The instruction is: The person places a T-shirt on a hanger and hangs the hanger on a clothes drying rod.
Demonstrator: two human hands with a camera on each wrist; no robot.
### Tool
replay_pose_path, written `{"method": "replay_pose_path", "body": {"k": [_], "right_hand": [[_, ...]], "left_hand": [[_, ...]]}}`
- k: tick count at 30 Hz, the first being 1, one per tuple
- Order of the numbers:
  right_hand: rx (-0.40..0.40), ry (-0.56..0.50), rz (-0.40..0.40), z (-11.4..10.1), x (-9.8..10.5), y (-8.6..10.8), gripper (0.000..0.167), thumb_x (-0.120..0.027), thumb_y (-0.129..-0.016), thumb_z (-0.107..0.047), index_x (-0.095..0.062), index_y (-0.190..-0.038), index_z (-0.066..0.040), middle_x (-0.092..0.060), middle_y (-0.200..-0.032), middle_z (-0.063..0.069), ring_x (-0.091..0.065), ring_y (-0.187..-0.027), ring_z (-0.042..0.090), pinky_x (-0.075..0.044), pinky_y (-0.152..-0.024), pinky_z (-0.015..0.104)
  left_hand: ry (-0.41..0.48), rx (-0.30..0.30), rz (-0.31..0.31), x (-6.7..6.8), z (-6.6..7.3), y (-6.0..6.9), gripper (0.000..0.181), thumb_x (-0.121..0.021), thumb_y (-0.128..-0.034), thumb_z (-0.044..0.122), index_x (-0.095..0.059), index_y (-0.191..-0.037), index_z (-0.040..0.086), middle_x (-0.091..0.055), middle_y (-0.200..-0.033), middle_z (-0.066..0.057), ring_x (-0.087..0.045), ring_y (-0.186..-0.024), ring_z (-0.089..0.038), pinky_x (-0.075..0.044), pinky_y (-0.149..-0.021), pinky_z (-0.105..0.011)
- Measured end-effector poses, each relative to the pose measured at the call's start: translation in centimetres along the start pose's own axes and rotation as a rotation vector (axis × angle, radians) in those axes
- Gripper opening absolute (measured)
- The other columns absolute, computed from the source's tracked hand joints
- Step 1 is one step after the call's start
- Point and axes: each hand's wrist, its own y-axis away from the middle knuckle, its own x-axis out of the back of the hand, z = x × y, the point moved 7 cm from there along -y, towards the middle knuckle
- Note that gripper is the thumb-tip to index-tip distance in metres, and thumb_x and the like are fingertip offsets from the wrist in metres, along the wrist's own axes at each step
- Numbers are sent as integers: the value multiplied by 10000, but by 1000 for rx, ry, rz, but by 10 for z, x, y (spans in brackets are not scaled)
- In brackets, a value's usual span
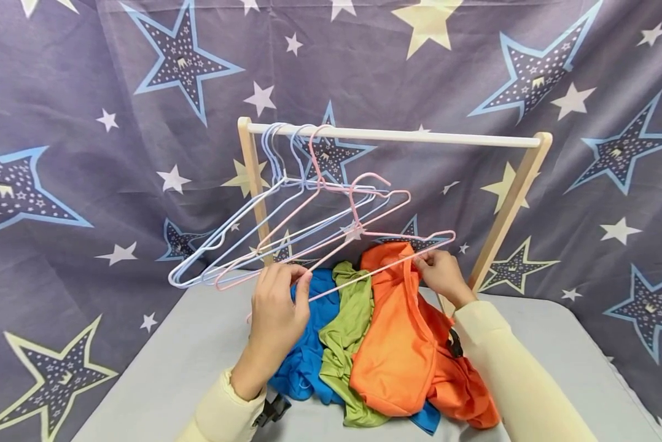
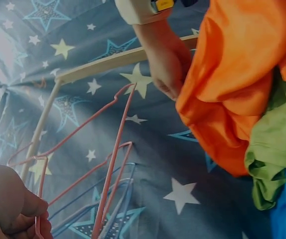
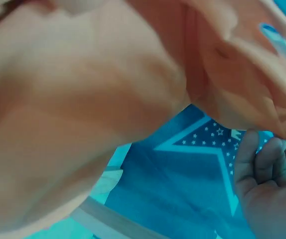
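Observation:
My left hand (image 1: 280, 304) pinches one arm of a pink hanger (image 1: 358, 230), which is off the rail and tilted in front of the rack. In the left wrist view, the left thumb and fingers (image 2: 33, 214) close on the pink wire. My right hand (image 1: 444, 276) pinches the upper edge of an orange garment (image 1: 394, 344), lifting part of it beside the hanger's right end. The right wrist view shows the orange cloth (image 3: 83, 99) close up, with the right hand (image 3: 272, 184) at its edge. A green garment (image 1: 347, 344) and a blue garment (image 1: 309, 344) lie left of the orange one.
A rack with a white rail (image 1: 397, 136) and wooden posts (image 1: 510, 209) stands behind the clothes. Several blue and white hangers (image 1: 220, 239) and another pink hanger (image 1: 315, 159) hang at its left end. A star-patterned curtain (image 1: 88, 184) backs the grey table (image 1: 159, 368).

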Motion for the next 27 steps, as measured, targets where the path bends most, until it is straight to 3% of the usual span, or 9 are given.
{"method": "replay_pose_path", "body": {"k": [5,10,13,17,27], "right_hand": [[-38,-42,64,6,9,-2,228,-617,-984,-157,-707,-820,-26,-659,-686,54,-576,-626,191,-456,-601,311],[-150,-227,46,11,12,-5,205,-576,-991,-118,-683,-995,56,-705,-863,170,-699,-686,203,-616,-688,355],[-229,-380,28,11,12,-4,208,-525,-986,-72,-633,-1084,76,-676,-878,129,-704,-691,167,-620,-717,383],[-291,-503,19,7,13,-5,179,-502,-999,-60,-592,-1080,72,-614,-781,33,-638,-637,87,-614,-677,318],[-326,-509,49,1,20,-7,241,-550,-1026,-84,-615,-1144,116,-596,-822,39,-608,-622,79,-598,-649,259]], "left_hand": [[-3,-15,-16,-2,-5,6,62,-718,-940,46,-669,-934,9,-611,-848,-100,-566,-806,-291,-467,-720,-402],[-21,-16,-10,0,-9,6,71,-736,-926,42,-672,-933,11,-627,-867,-106,-586,-827,-302,-488,-706,-414],[-27,-18,-15,1,-9,6,70,-740,-923,42,-677,-933,13,-631,-871,-104,-591,-831,-306,-491,-711,-420],[-38,-17,-25,5,-8,5,69,-734,-930,47,-675,-938,13,-630,-869,-101,-580,-809,-293,-485,-689,-410],[-59,-10,-9,20,-4,1,87,-749,-913,34,-671,-928,0,-618,-842,-115,-543,-753,-272,-455,-650,-395]]}}
